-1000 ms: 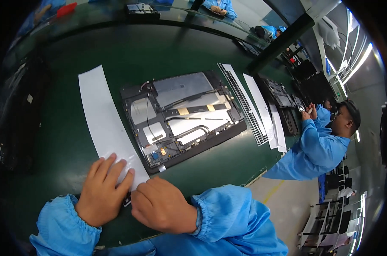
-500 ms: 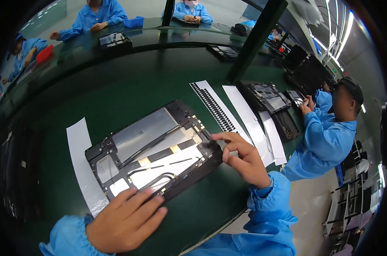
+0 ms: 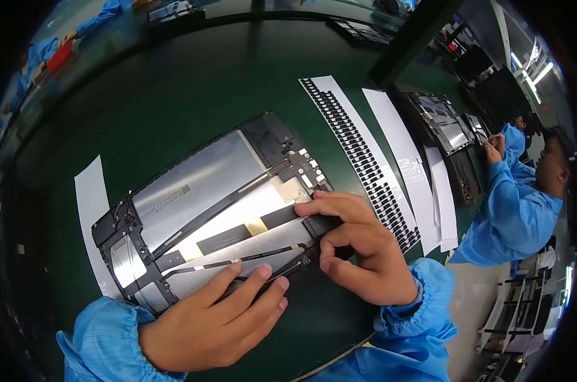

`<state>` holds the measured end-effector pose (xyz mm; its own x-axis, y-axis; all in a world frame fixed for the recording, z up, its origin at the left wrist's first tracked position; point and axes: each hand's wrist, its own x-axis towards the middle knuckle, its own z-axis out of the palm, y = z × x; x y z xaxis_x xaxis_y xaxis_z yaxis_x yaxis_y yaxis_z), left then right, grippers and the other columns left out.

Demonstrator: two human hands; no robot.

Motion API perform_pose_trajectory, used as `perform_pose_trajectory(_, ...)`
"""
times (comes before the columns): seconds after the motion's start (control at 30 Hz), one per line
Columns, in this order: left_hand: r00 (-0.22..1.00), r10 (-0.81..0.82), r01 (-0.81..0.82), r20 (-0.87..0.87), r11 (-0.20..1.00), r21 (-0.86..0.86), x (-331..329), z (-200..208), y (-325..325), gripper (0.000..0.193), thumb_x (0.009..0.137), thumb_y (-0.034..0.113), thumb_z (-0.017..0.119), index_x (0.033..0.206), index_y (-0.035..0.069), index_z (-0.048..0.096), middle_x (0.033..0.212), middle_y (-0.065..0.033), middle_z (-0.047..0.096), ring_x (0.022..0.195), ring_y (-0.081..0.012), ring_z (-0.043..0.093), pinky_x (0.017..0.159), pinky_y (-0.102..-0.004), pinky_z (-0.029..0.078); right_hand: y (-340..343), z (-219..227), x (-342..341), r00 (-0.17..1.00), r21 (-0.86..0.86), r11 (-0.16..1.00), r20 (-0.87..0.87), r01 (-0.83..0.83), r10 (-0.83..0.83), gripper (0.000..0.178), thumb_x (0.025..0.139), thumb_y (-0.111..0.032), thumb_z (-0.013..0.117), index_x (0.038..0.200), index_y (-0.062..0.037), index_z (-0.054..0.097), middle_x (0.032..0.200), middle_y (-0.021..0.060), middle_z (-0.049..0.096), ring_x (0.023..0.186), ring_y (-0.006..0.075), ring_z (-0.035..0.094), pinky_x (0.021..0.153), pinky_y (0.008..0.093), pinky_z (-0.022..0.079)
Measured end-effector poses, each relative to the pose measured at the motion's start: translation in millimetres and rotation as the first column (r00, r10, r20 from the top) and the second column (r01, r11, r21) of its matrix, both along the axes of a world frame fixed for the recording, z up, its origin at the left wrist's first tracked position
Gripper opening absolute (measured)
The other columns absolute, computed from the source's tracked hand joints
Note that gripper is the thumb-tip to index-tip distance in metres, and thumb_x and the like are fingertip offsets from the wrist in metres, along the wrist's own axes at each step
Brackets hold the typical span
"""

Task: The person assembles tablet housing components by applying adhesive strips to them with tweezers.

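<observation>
An opened tablet [image 3: 196, 181] lies at a slant in front of me, its silver battery plates, black flat cable [image 3: 215, 213] and circuit-board parts exposed. My left hand [image 3: 222, 312] is open, its spread fingers resting along the tablet's near edge and covering part of it. At the right end, my right hand [image 3: 365, 251] reaches in with the index finger stretched out, its tip touching the inside near a yellow patch [image 3: 257, 226]. The right thumb is bent and apart from that finger, by the tablet's edge. Nothing shows between them.
A white strip with rows of small black pieces [image 3: 358, 146] lies right of the tablet, beside more white sheets [image 3: 400, 153]. Another sheet [image 3: 91, 197] sticks out at the left. Further right are stacked opened devices [image 3: 438, 121] and a co-worker in blue [image 3: 514, 207]. A dark post [image 3: 416, 44] rises behind.
My right index finger has moved from the tablet's right edge onto its inside. The left hand has shifted right along the near edge. The view has tipped down and closer.
</observation>
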<state>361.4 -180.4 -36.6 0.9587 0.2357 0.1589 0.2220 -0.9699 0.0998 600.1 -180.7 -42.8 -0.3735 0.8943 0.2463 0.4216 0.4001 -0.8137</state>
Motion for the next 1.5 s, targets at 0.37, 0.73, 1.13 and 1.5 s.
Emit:
perform_pose_trajectory(0.37,0.999,0.033,-0.034,-0.029,0.999,-0.035,1.8,4.8,-4.1,0.042,0.072,0.025,0.063,0.108,0.005,0.058,0.121,-0.0122,0.050,0.113,-0.0290,0.047,0.094,-0.0445,0.036,-2.6,2.0,-3.7,0.996,0.041,0.999,0.090,0.008,-0.011,0.006,0.065,-0.002,0.059,0.066,-0.0056,0.055,0.118,0.0142,0.051,0.118,0.0329,0.039,0.097,0.0420,0.027)
perform_pose_trajectory(0.73,0.999,0.006,-0.004,0.036,0.998,-0.064,13.2,-2.8,7.8,0.045,0.068,0.022,0.064,0.108,0.003,0.058,0.123,-0.0135,0.050,0.116,-0.0286,0.046,0.096,-0.0419,0.035,-7.5,-0.1,6.7,0.987,-0.053,0.996,-0.141,0.065,-0.072,0.013,0.059,0.003,0.065,0.070,-0.0024,0.060,0.108,0.0129,0.057,0.110,0.0340,0.049,0.092,0.0392,0.036)
perform_pose_trajectory(1.13,0.999,0.006,-0.002,0.052,0.997,-0.077,12.7,-5.6,9.9,0.041,0.070,0.021,0.064,0.107,0.005,0.059,0.122,-0.0129,0.050,0.116,-0.0282,0.046,0.096,-0.0428,0.037,-6.1,-1.1,0.9,0.984,0.200,0.979,0.161,0.047,-0.081,0.018,0.057,0.002,0.068,0.073,-0.0055,0.064,0.106,0.0148,0.058,0.102,0.0319,0.052,0.086,0.0395,0.040)
perform_pose_trajectory(1.5,1.000,-0.002,0.002,-0.014,1.000,0.004,21.5,0.8,9.7,0.036,0.072,0.015,0.061,0.107,0.005,0.057,0.121,-0.0140,0.049,0.111,-0.0299,0.048,0.091,-0.0415,0.040,-5.7,-12.8,-4.4,0.987,0.346,0.935,0.115,0.069,-0.116,0.014,0.057,0.002,0.066,0.067,-0.0048,0.058,0.098,0.0048,0.058,0.094,0.0259,0.050,0.081,0.0359,0.036)
